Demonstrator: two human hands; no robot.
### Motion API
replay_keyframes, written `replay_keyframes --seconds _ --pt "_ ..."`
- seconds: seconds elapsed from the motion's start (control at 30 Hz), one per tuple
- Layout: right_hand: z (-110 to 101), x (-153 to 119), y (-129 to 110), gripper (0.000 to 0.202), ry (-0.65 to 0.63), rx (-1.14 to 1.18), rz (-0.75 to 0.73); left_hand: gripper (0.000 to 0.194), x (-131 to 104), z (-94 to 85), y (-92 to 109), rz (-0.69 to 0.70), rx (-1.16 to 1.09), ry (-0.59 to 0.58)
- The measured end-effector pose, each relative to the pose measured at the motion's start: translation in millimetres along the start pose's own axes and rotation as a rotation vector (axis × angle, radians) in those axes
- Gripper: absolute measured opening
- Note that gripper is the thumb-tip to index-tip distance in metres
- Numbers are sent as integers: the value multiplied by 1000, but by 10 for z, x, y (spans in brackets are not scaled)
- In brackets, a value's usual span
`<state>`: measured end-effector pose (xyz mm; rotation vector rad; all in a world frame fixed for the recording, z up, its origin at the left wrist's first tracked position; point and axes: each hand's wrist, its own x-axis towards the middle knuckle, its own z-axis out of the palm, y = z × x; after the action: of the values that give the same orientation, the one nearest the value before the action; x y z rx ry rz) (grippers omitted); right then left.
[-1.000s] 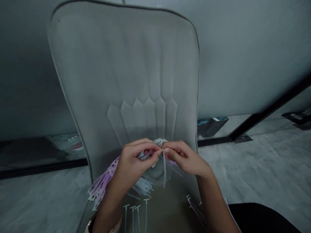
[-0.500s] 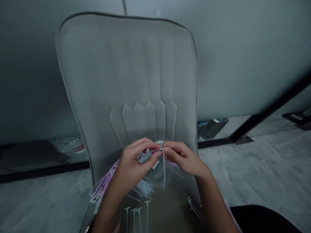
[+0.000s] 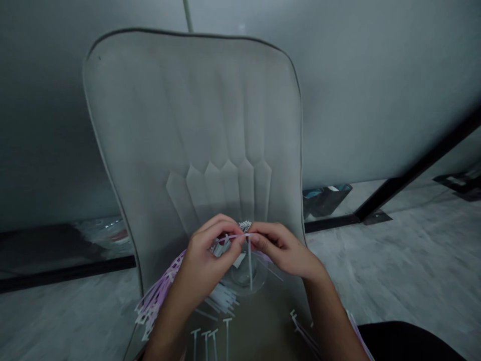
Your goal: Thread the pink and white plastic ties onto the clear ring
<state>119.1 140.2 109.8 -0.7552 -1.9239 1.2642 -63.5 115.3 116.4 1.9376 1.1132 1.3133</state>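
My left hand and my right hand meet over the chair seat, each in a pinch. Between the fingertips runs a thin pinkish-purple strip, held by both hands. At the right fingertips a narrow whitish strip hangs straight down; how the two join is too small to tell. Below the hands sits a clear round dish, partly hidden. Beside my left forearm lies a bundle of purple strips with pale ends. A bundle of white strips lies under my left hand.
Several white T-ended strips lie at the front of the grey padded chair. More thin strips lie near my right forearm. Behind the chair is a glossy panel with a dark slanted bar.
The purple strip now shows longer and straighter between the fingertips, which have drawn slightly apart. The view has shifted a little, so the chair back appears lower and further left.
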Motion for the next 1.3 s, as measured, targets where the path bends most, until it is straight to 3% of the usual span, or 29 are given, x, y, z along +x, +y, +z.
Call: replay_keyframes --seconds 0.4,1.3 --pt "18 -12 -42 22 3 -267 -67 11 -3 -64 -55 -16 -17 16" --pt "6 -10 20 22 -53 -254 -65 12 -8 48 -16 -74 -44 41"
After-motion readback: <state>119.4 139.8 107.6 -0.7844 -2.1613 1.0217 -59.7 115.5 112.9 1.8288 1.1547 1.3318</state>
